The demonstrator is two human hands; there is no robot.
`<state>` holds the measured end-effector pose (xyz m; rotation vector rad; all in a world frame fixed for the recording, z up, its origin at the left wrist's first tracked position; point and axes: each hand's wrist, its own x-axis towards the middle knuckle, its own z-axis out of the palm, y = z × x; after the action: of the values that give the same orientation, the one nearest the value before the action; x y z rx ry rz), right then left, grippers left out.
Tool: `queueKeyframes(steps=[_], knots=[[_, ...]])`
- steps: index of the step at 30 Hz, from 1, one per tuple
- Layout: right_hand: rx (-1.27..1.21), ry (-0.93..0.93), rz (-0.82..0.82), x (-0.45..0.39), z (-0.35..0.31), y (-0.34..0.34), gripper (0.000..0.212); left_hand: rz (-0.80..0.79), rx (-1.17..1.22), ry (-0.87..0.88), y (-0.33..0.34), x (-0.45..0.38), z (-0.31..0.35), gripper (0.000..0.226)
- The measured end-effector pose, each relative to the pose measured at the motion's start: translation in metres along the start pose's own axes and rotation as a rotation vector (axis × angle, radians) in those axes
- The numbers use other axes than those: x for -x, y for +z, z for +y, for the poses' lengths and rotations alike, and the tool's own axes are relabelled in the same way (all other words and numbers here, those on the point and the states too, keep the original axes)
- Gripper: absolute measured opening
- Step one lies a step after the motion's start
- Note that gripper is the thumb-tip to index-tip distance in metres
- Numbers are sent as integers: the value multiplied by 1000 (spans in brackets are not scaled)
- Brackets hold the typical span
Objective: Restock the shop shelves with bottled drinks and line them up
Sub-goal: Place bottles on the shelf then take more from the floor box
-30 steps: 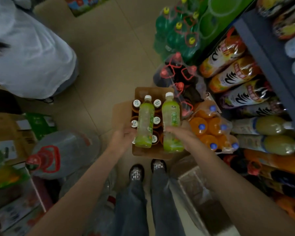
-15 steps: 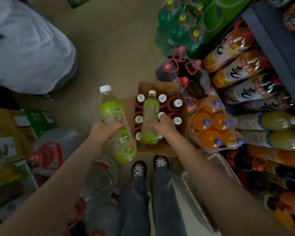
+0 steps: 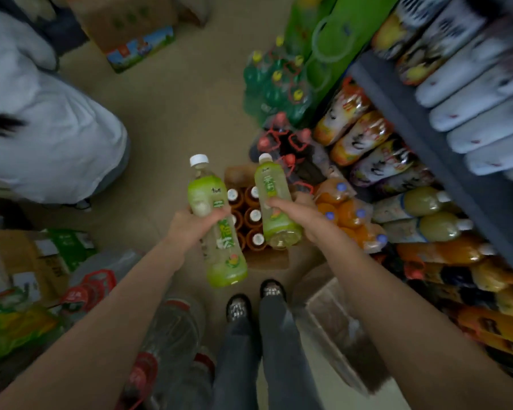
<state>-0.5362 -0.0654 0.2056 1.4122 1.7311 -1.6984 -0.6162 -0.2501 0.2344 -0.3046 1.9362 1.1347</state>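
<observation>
I hold two green drink bottles with white caps above a cardboard box [image 3: 267, 260] on the floor. My left hand [image 3: 190, 229] grips the left bottle [image 3: 216, 226] round its middle, cap tilted away from me. My right hand [image 3: 299, 216] grips the right bottle [image 3: 274, 208] round its lower half. Both bottles are lifted clear of the box. Several brown bottles with white caps [image 3: 253, 216] stand in the box below them. The dark shelf [image 3: 427, 137] with rows of drinks runs along the right.
Shrink-wrapped packs of green [image 3: 276, 87], dark [image 3: 285, 149] and orange [image 3: 347, 214] bottles stand on the floor by the shelf. A person in white [image 3: 51, 134] crouches at the left. Large water jugs [image 3: 172, 329], cartons [image 3: 27, 261] and my feet [image 3: 255, 300] crowd the near floor.
My right hand has lifted its bottle out of the box. My left hand has brought its bottle up and rightward, closer to the other. The view has tilted up a little.
</observation>
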Motion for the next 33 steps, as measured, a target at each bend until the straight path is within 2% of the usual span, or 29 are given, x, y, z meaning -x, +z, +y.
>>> queueKeyframes(steps=[1,3,8,11,13,16,20,24,27,30,33], knots=[[-57,-35,-2,25,-16,-21,23,-11,-7,31,7,14,21,45],[-114,-131,38,76,-45,-69,22,-59,-37,130,25,44,68,42],[-403,-434,171,209,-91,-202,42,-262,-96,473,92,140,187,29],[-580,-652,180,295,-87,-271,61,-409,-124,643,144,210,232,30],[-598,-774,212,343,-72,-306,62,-482,-152,753,179,258,249,32],[-546,-873,391,406,-30,-351,49,-546,-205,922,239,325,254,34],[-467,-917,682,500,88,-424,30,-667,-280,1082,339,433,216,35],[-364,-855,946,582,215,-505,36,-749,-312,1223,438,529,156,41],[-302,-746,1115,627,296,-566,48,-810,-345,1291,502,597,117,48],[-289,-685,1248,660,354,-605,51,-861,-381,1324,552,652,93,58],[-264,-676,1367,677,395,-630,47,-840,-456,1386,593,686,86,78]])
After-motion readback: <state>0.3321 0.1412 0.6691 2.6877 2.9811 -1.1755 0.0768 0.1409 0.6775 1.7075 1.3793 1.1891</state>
